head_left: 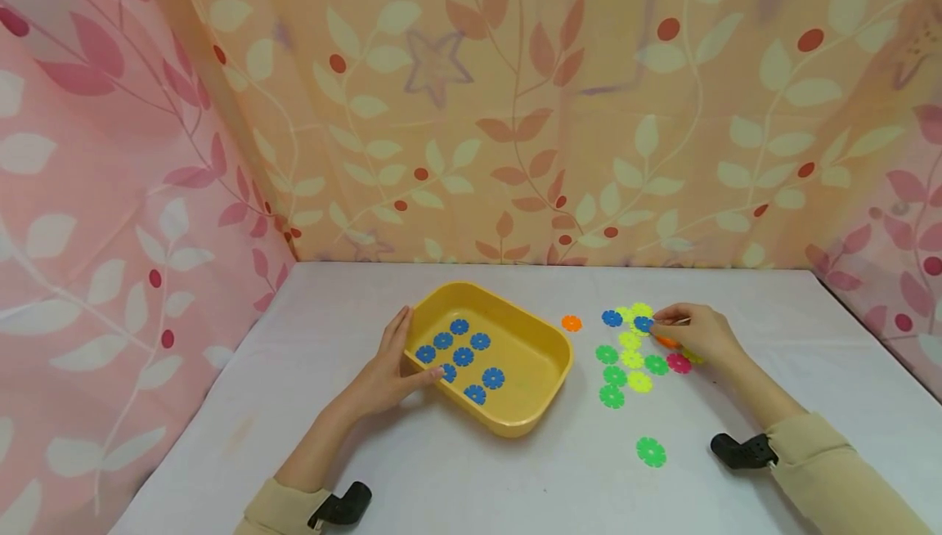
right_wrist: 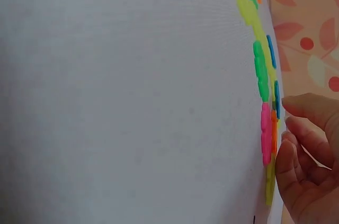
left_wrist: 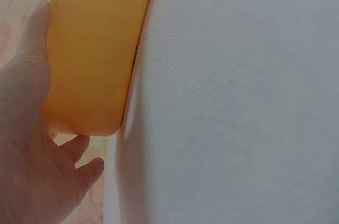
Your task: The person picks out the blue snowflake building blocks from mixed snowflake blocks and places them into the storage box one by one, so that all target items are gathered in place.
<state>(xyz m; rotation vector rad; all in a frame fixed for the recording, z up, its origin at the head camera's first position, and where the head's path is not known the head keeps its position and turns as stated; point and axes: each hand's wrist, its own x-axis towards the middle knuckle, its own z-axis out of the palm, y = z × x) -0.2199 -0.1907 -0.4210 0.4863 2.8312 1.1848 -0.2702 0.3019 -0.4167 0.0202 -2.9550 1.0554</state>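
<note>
My left hand (head_left: 386,371) grips the near-left end of a yellow plastic basin (head_left: 530,330), the thumb over its rim and the fingers along the outer wall. Several blue notched interlocking discs (head_left: 463,357) lie inside; the thumb partly covers one. The left wrist view shows the basin's outside (left_wrist: 98,54) against that hand (left_wrist: 37,123). At the right, my right hand (head_left: 695,332) has its fingertips at the edge of a blue disc (head_left: 643,324). In the right wrist view this blue disc (right_wrist: 277,99) lies flat, beside the index fingertip of the right hand (right_wrist: 312,155).
Around the right hand lie yellow discs (head_left: 639,381), green discs (head_left: 612,396), a pink disc (head_left: 679,363) and another blue disc (head_left: 612,318). An orange disc (head_left: 571,323) sits near the basin; a green disc (head_left: 651,451) lies nearer me. Patterned curtains (head_left: 508,110) stand behind the white table (head_left: 471,486).
</note>
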